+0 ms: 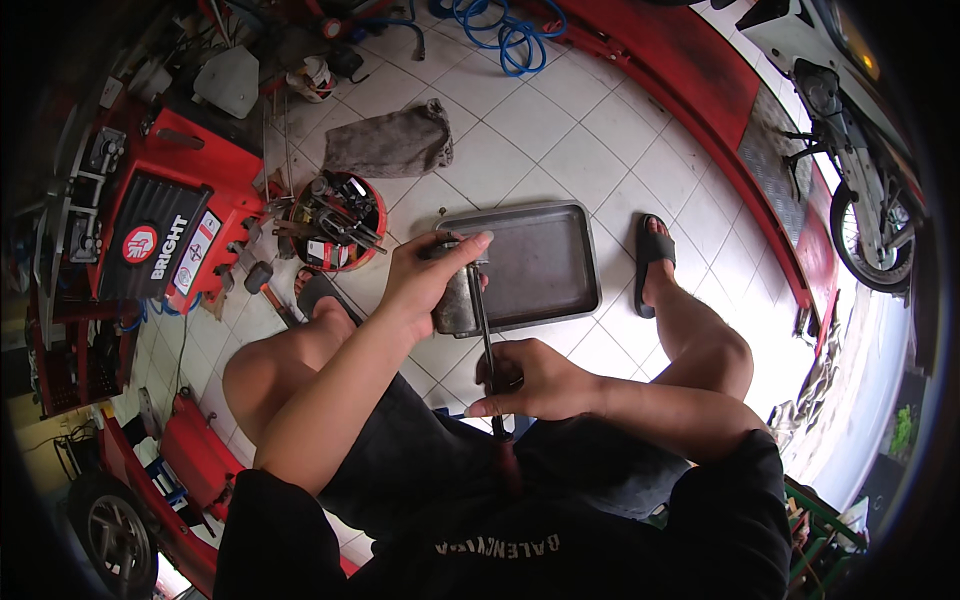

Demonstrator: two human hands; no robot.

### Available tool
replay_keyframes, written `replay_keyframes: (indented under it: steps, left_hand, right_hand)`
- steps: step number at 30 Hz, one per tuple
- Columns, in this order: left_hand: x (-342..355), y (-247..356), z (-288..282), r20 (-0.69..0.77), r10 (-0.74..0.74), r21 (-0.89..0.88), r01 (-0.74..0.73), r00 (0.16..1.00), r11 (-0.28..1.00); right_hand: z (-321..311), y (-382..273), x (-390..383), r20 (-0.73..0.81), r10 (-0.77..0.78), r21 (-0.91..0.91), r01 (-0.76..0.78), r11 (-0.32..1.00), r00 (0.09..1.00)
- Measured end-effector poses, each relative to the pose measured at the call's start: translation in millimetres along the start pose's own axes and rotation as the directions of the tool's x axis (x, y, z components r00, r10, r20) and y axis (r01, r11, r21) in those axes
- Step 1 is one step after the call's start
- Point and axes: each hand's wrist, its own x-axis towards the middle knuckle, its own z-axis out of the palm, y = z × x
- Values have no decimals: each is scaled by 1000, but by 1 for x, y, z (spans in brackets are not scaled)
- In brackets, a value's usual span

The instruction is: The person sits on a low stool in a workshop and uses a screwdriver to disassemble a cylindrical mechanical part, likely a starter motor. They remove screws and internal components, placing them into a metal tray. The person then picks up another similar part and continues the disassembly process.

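Note:
My left hand (420,282) is closed around a grey metal part (457,308), its thumb laid across the top end. The part is over the left edge of a shallow metal tray (592,262). A long thin shaft runs from beside the part down toward my lap and ends in a dark red handle, like a long screwdriver (487,335). My right hand (540,380) curls its fingers and thumb around the lower shaft, above the handle. Where the shaft's upper tip meets the part is hidden by my left hand.
Left of the tray stands a red bucket (372,252) full of tools, with a hammer (262,283) near it. A grey rag (390,140) lies beyond. A red machine (165,220) is at the left, a red lift platform (690,90) with a motorcycle (850,150) at the right, and a blue hose (510,40) at the back.

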Motion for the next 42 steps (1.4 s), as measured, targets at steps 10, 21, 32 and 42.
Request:
replay_keyframes:
  steps: [10,21,32,42]
  left_hand:
    - [-5,-3,2,15,-14,-51,14,1000,999]
    - [-4,-5,-1,35,-7,-77,10,999,997]
    - [0,-5,-2,51,35,-123,-29,998,992]
    - [-1,-5,-2,53,40,-135,-33,998,990]
  right_hand:
    - [-15,2,-2,45,-59,189,49,981,997]
    - [-12,-3,-7,94,-103,321,67,945,990]
    - [-7,-12,-9,-85,-224,-238,199,951,971]
    - [-15,-9,-7,102,3,183,-22,983,995]
